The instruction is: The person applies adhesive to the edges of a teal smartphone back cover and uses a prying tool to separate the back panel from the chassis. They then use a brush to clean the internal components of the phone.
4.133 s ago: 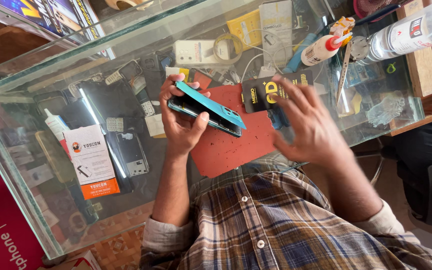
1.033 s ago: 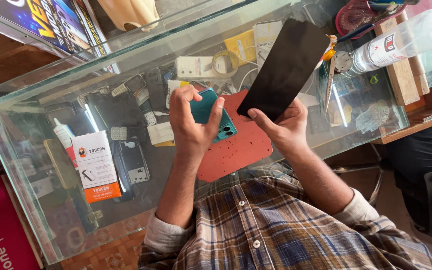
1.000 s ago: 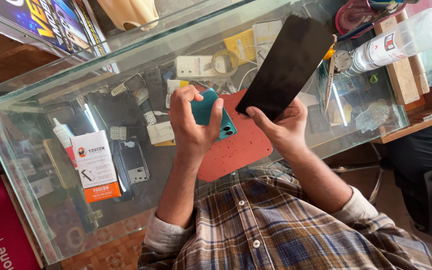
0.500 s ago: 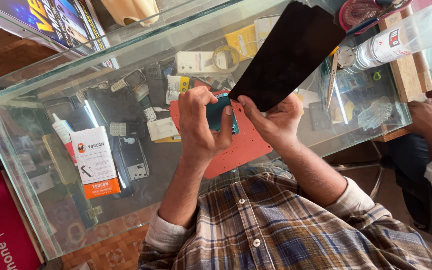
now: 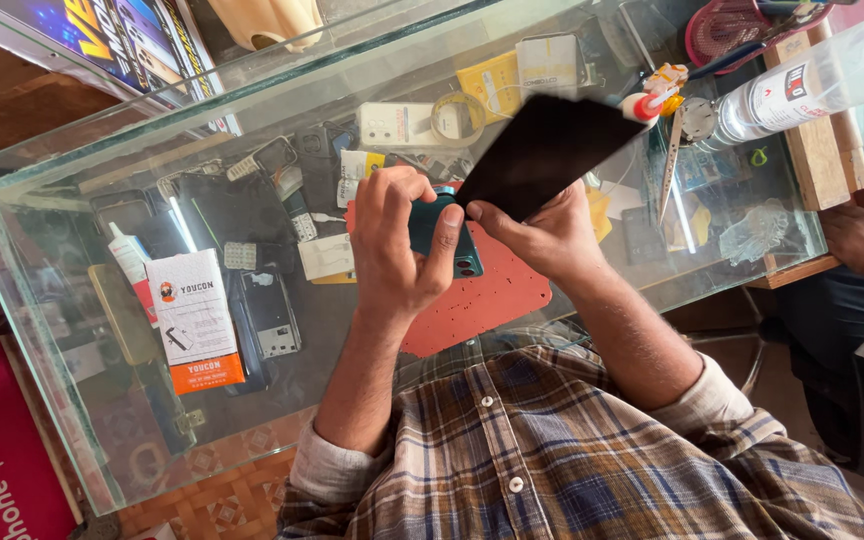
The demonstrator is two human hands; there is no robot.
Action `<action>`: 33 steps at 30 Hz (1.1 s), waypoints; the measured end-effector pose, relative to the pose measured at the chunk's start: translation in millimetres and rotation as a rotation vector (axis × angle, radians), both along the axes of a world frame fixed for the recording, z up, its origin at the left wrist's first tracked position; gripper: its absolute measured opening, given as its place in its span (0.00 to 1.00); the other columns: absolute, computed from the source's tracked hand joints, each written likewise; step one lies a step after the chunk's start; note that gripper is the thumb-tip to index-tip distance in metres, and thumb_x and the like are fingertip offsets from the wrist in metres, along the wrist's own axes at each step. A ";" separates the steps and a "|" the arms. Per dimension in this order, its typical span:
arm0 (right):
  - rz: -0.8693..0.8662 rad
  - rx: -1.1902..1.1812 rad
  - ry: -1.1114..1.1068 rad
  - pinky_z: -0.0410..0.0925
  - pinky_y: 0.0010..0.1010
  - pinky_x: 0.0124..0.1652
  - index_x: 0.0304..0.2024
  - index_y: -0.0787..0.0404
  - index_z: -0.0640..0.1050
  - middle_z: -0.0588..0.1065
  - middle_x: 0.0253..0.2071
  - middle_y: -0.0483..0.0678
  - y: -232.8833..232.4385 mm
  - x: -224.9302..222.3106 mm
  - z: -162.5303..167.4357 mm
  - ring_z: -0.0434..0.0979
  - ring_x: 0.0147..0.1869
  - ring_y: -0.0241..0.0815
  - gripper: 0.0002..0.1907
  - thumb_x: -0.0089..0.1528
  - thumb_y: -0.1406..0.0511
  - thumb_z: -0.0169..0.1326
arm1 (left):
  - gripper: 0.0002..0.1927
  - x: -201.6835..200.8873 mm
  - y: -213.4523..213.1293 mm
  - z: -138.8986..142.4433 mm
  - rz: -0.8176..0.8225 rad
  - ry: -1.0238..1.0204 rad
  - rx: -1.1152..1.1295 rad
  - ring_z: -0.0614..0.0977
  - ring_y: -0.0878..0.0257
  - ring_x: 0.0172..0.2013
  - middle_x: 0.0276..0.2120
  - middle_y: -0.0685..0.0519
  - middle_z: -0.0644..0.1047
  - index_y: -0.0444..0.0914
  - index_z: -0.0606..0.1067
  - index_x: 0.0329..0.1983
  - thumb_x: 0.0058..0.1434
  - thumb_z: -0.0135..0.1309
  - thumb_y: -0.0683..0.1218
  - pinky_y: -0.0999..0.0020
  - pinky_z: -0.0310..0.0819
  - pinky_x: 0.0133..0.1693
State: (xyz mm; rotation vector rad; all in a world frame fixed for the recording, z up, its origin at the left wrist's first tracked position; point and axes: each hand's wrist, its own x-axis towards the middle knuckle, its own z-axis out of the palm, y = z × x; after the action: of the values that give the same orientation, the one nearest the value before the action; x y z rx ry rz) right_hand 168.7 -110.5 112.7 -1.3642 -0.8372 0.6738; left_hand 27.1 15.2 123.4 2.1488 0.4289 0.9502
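Over the red rubber mat (image 5: 482,300), the left hand (image 5: 392,250) wraps its fingers tight around the teal phone body (image 5: 442,235); the right hand (image 5: 542,235) pinches the black glass screen panel (image 5: 547,150) lifted alongside. Tilting further might crack it.

A glass counter (image 5: 72,210) bears a red mat (image 5: 492,300), bottle (image 5: 802,85) and tweezers (image 5: 670,165).
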 end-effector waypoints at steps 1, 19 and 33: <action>0.021 -0.004 0.009 0.72 0.23 0.46 0.44 0.64 0.81 0.80 0.40 0.41 0.5 -0.5 -1.3 0.77 0.45 0.28 0.07 0.64 0.75 0.64 | 0.13 -0.5 0.9 1.1 0.014 0.001 -0.004 0.74 0.52 0.44 0.42 0.49 0.71 0.38 0.68 0.45 0.69 0.59 0.47 0.55 0.69 0.48; 0.057 -0.230 -0.120 0.75 0.24 0.45 0.41 0.62 0.81 0.81 0.37 0.41 -5.4 -15.2 -9.3 0.80 0.42 0.29 0.09 0.58 0.72 0.66 | 0.13 -19.9 30.3 -11.4 -0.010 -0.056 -0.426 0.79 0.70 0.37 0.36 0.53 0.78 0.36 0.69 0.40 0.66 0.63 0.44 0.73 0.77 0.42; 0.000 -0.407 -0.172 0.75 0.27 0.39 0.39 0.62 0.80 0.80 0.33 0.43 2.5 -23.7 -6.0 0.79 0.37 0.31 0.12 0.55 0.68 0.69 | 0.10 -18.4 30.0 -21.5 0.008 -0.128 -0.415 0.82 0.69 0.40 0.38 0.53 0.80 0.36 0.72 0.39 0.63 0.64 0.38 0.72 0.80 0.43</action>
State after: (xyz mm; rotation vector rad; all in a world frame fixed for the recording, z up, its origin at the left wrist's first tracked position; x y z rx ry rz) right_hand 144.9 -108.0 106.7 -1.8085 -0.8648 0.7620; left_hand 8.8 45.2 101.9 1.7041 0.5205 0.9064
